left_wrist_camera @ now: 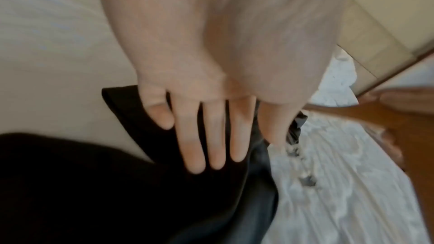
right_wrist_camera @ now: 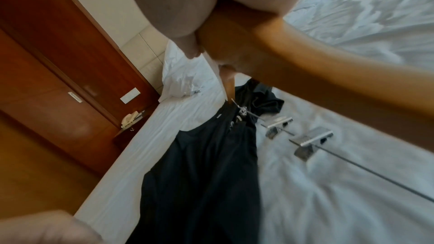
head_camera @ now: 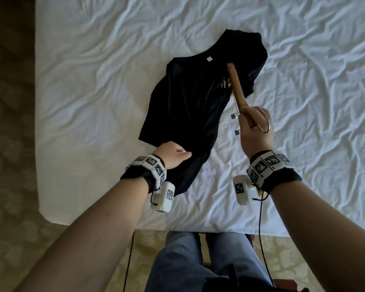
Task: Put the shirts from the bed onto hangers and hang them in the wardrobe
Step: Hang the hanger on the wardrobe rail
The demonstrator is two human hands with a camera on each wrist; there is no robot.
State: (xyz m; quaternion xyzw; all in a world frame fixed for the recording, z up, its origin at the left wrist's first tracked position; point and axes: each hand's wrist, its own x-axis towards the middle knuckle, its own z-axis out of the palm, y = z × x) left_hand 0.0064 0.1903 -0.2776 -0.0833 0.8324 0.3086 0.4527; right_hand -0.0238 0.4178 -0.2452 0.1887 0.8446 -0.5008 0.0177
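Note:
A black shirt [head_camera: 196,106] lies spread on the white bed [head_camera: 93,91], its collar with a white label away from me. My left hand [head_camera: 176,155] rests at the shirt's near hem; in the left wrist view its fingers [left_wrist_camera: 204,136] lie straight against the dark fabric [left_wrist_camera: 117,192]. My right hand [head_camera: 255,125] grips a wooden hanger [head_camera: 236,87] by its middle, the metal hook [head_camera: 266,123] looping over the knuckles. One hanger arm reaches over the shirt's chest print. Two metal clips [right_wrist_camera: 278,124] hang on the hanger's thin bar above the sheet.
The bed's left edge [head_camera: 37,123] borders patterned carpet [head_camera: 11,144]. My legs in blue trousers [head_camera: 198,260] stand at the foot of the bed. In the right wrist view a dark wooden door [right_wrist_camera: 58,71], a bedside phone [right_wrist_camera: 131,118] and a pillow [right_wrist_camera: 183,77] show beyond the shirt.

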